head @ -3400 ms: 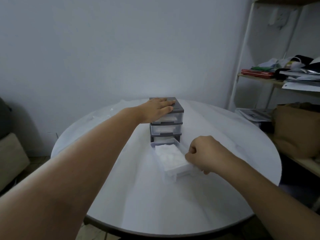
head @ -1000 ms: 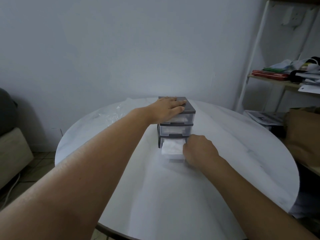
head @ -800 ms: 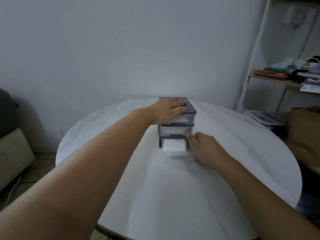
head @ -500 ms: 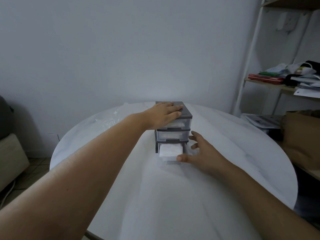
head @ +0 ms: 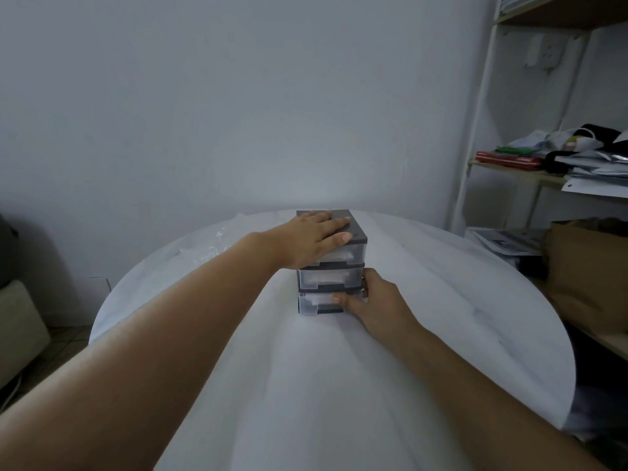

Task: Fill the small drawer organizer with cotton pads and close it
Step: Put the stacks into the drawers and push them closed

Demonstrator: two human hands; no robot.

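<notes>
A small grey organizer with three clear drawers stands at the far middle of the round white table. My left hand lies flat on its lid, fingers spread. My right hand rests against the front right of the bottom drawer, thumb on the drawer face and fingers at the organizer's side. All three drawers sit flush in the frame. White cotton pads show dimly through the clear fronts.
A crumpled clear plastic bag lies on the table's far left. A shelf unit with papers and clothes stands at the right, with a brown paper bag below it. A beige seat is at the left.
The bottom drawer, pulled far out and full of pads earlier, has been pushed in by my right hand until flush. My left hand stayed on the lid.
</notes>
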